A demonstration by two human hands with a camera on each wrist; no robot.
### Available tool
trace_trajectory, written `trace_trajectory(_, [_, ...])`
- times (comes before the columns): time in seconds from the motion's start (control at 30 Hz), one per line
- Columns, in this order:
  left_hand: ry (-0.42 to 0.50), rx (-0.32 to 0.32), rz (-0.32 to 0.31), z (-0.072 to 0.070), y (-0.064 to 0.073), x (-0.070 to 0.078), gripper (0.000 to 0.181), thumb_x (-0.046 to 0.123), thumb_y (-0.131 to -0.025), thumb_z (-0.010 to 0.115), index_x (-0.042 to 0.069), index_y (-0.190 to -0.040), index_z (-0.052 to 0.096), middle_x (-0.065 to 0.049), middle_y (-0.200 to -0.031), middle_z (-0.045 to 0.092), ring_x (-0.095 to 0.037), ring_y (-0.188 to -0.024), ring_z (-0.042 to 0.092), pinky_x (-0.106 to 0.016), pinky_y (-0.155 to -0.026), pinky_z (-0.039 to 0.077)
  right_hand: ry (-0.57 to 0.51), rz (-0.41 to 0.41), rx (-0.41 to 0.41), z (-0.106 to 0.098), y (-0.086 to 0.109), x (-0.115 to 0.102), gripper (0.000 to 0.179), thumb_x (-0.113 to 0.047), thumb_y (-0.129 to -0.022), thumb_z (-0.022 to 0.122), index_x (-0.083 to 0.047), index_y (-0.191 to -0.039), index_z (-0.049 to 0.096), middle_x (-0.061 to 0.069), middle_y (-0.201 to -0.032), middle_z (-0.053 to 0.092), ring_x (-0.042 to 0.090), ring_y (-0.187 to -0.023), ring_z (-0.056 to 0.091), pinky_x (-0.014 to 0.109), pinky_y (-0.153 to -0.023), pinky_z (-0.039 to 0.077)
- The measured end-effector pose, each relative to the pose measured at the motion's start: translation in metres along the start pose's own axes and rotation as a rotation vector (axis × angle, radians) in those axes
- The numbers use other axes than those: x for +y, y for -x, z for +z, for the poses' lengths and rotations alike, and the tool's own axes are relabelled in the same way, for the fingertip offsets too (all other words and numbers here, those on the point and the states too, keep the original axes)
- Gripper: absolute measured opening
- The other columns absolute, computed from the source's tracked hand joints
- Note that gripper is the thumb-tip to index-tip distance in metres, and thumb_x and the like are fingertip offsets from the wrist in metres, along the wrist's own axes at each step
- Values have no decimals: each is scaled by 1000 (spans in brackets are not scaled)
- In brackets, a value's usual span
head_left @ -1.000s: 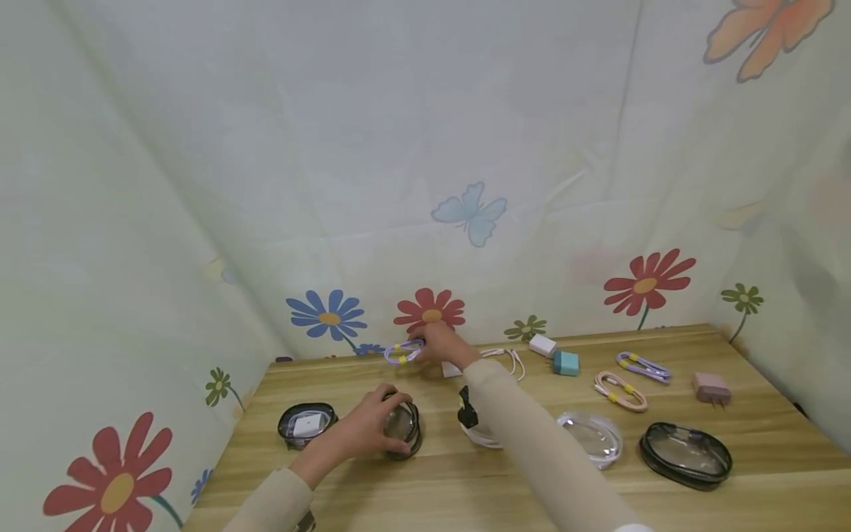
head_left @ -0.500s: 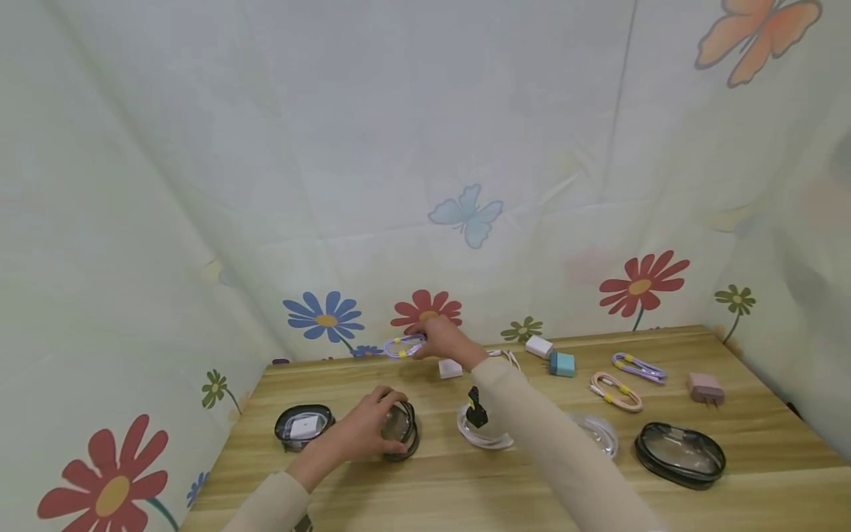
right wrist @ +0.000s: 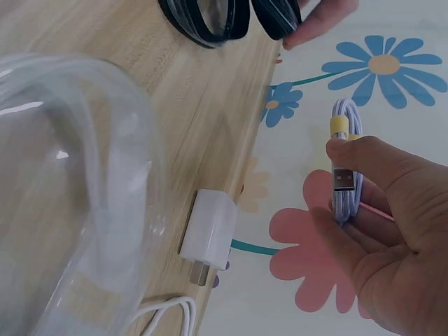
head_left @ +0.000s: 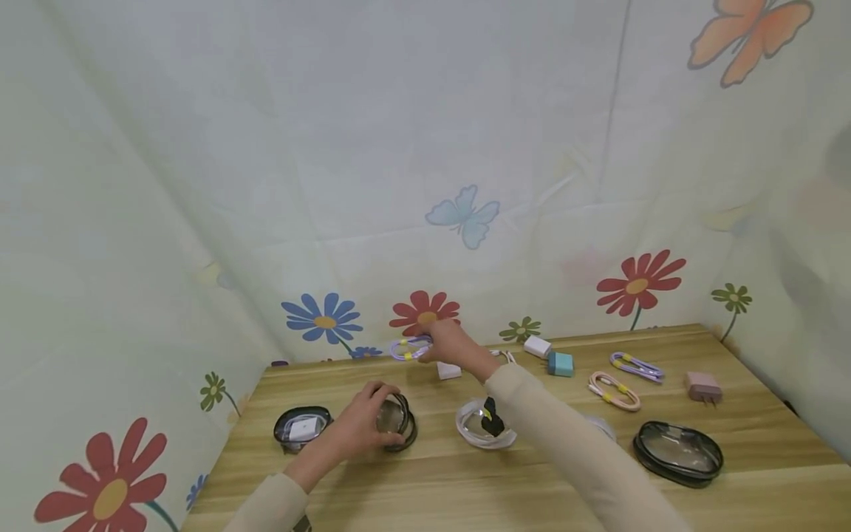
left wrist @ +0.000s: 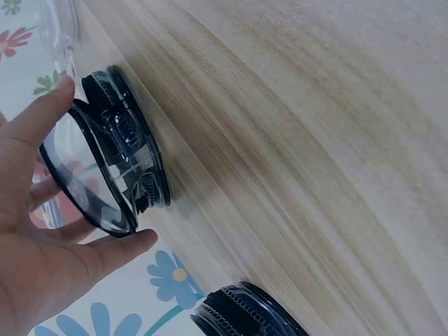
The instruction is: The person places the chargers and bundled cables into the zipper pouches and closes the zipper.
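Note:
My left hand (head_left: 362,425) grips the rim of a small clear pouch (left wrist: 129,140) with black zipper trim. In the left wrist view its unzipped lid (left wrist: 87,168) stands tilted away from the base, thumb and fingers spread across the lid's edge. Beyond it, my right hand (head_left: 459,349) pinches a coiled purple USB cable (right wrist: 344,164) bound with yellow ties, raised above the far part of the table. Its metal plug (right wrist: 344,180) shows by the thumb. Under that hand, a white charger plug (head_left: 448,370) lies on the table.
A black-trimmed pouch (head_left: 302,427) holding a white charger sits at left. White-trimmed pouches, one marked here (head_left: 485,440), stand near my right sleeve. Further right are a black-trimmed pouch (head_left: 678,452), a teal charger (head_left: 561,363), a pink charger (head_left: 703,387), a peach cable (head_left: 614,391) and another purple cable (head_left: 637,366).
My right hand has drawn slightly right with the purple cable, and the white charger below now shows more. The left hand keeps its grip on the pouch. The head view has shifted a little.

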State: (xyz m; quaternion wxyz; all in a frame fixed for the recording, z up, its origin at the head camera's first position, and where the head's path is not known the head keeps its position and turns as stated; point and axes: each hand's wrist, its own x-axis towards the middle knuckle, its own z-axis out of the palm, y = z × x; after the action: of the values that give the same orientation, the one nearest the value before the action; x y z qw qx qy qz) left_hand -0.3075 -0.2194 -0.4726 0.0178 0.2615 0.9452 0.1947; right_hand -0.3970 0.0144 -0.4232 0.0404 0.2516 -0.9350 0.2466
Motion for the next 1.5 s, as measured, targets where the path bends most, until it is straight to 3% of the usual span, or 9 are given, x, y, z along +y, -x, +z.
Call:
trace_trajectory(0.27, [12, 68, -29, 5, -5, -5, 76, 39, -77, 89, 16, -139, 51, -17, -144, 44, -39, -129, 49, -55, -99, 48, 28, -31, 38, 0, 11, 3, 35, -20, -79, 88, -7, -109, 76, 5, -97, 75, 18, -81, 63, 37, -76, 53])
trace_trajectory(0.5, [27, 105, -26, 7, -7, -10, 78, 36, -76, 91, 13, -139, 51, -17, -144, 44, -39, -130, 48, -55, -102, 46, 34, -2, -6, 2, 21, 2, 43, -25, -80, 88, -7, -117, 75, 8, -106, 75, 24, -95, 68, 41, -83, 56])
trace_trajectory(0.97, [27, 133, -30, 9, -8, -13, 78, 38, -75, 91, 14, -137, 51, -16, -144, 45, -36, -131, 49, -53, -101, 48, 40, -47, -27, 11, 38, -4, 39, -21, -75, 91, -6, -108, 77, 7, -93, 75, 21, -81, 65, 36, -77, 55])
trace_trajectory(1.23, [29, 132, -21, 11, -8, -14, 79, 39, -75, 91, 13, -137, 49, -16, -143, 45, -35, -130, 51, -52, -102, 48, 20, -81, -69, 22, 44, -7, 37, -23, -78, 89, -5, -108, 77, 4, -93, 76, 18, -82, 67, 34, -79, 54])
trace_trajectory(1.5, [48, 135, -41, 9, -6, -10, 78, 38, -75, 91, 12, -135, 48, -16, -141, 45, -35, -129, 51, -52, -102, 48, -63, -91, -90, 26, 41, 6, 41, -25, -80, 88, -7, -115, 77, 3, -97, 76, 13, -82, 63, 31, -80, 53])
